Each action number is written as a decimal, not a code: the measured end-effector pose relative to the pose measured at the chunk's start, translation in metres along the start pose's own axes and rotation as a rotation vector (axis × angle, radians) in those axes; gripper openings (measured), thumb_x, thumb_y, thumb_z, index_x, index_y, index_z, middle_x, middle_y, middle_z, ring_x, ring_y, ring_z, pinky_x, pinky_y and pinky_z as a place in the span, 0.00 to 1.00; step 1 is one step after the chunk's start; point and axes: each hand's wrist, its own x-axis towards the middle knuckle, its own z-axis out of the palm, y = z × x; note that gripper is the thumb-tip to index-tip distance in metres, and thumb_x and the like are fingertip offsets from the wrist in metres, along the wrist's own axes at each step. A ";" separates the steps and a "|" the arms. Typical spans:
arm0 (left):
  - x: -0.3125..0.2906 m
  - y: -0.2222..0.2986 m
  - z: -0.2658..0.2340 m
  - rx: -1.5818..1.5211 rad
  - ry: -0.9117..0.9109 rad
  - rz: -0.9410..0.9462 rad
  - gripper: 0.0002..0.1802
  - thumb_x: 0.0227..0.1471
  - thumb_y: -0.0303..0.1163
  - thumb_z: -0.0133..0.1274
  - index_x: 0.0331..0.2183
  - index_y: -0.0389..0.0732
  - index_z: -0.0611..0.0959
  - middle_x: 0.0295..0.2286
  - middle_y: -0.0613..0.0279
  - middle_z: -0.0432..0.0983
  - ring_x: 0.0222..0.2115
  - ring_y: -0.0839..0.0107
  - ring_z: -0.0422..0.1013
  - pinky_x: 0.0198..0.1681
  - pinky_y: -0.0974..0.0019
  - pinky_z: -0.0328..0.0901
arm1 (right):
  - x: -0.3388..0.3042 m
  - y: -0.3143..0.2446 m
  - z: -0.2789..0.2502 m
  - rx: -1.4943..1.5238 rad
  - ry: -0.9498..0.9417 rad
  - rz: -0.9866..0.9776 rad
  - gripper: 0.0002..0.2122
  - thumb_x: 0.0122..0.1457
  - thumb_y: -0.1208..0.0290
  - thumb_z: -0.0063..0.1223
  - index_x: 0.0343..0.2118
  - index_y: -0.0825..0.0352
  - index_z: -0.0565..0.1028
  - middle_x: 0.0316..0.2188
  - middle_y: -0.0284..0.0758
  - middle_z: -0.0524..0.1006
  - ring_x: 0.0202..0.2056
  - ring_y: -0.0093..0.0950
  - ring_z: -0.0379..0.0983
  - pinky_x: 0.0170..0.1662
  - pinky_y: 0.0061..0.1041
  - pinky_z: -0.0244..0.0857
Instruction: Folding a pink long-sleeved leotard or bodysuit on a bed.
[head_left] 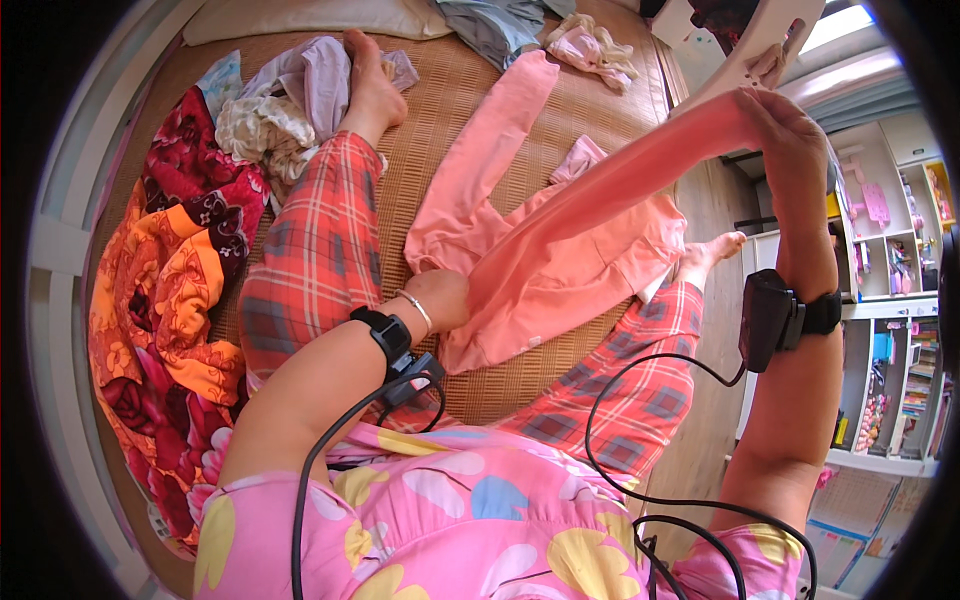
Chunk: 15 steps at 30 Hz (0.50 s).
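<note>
A plain pink long-sleeved top (590,260) lies spread between my legs on a woven mat. My right hand (785,125) is raised at the far right and closed on the end of one sleeve, which stretches taut down to the body of the top. My left hand (443,298) is closed on the top near the lower end of that stretched sleeve; its fingertips are hidden. The other sleeve lies flat, pointing away from me. Straps with small black devices and cables sit on both my forearms.
The woven mat (450,85) covers the bed. To the left lies a heap of red and orange flowered cloth (170,290), with white and lilac clothes (290,100) beyond. Grey-blue clothing (495,28) and a cream-pink bundle (590,55) lie at the far end. Shelves (890,230) stand right.
</note>
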 end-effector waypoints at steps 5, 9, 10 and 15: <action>-0.008 -0.006 -0.004 -0.017 -0.074 0.018 0.13 0.34 0.35 0.52 0.24 0.36 0.80 0.25 0.46 0.74 0.29 0.53 0.72 0.33 0.57 0.66 | 0.008 0.040 -0.025 -0.114 0.053 0.071 0.12 0.50 0.68 0.53 0.32 0.73 0.76 0.24 0.31 0.75 0.25 0.17 0.70 0.31 0.15 0.63; -0.006 -0.010 -0.004 -0.094 -0.076 -0.086 0.13 0.33 0.32 0.53 0.24 0.34 0.80 0.27 0.44 0.74 0.31 0.53 0.72 0.35 0.59 0.66 | 0.006 0.074 -0.050 -0.128 0.156 0.097 0.14 0.50 0.67 0.52 0.33 0.73 0.75 0.24 0.32 0.75 0.26 0.18 0.70 0.30 0.15 0.62; -0.005 -0.009 -0.006 -0.113 -0.125 -0.131 0.14 0.33 0.31 0.54 0.26 0.32 0.80 0.29 0.42 0.74 0.33 0.53 0.72 0.37 0.60 0.66 | 0.004 0.079 -0.055 -0.140 0.185 0.098 0.14 0.50 0.66 0.52 0.33 0.74 0.75 0.24 0.33 0.76 0.26 0.18 0.70 0.30 0.15 0.62; -0.006 -0.007 -0.009 -0.099 0.003 -0.219 0.14 0.35 0.32 0.53 0.27 0.33 0.80 0.30 0.43 0.74 0.34 0.53 0.72 0.38 0.60 0.66 | -0.004 0.084 -0.062 -0.100 0.213 0.137 0.14 0.50 0.65 0.53 0.32 0.73 0.75 0.24 0.31 0.75 0.25 0.17 0.69 0.29 0.15 0.62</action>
